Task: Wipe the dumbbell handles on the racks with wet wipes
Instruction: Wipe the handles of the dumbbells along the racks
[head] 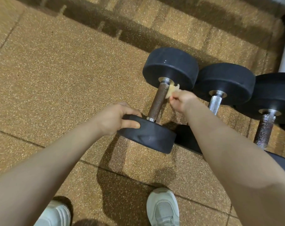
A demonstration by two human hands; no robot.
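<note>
R hand (181, 100) pinches crumpled wet wipe (171, 91) vs far end of handle (159, 101), just left of it. L hand (115, 118) grips near black head (148, 136), steadying dumbbell. Judged heavy, rigid, apt to roll; hold by head. Wipe soft, limp. Handle brown, knurled; 2 shinier handles w/ black heads to R, on low rack.

Speckled rubber floor (57, 70) carries three dumbbells (159, 101) and two shoes (163, 207).
</note>
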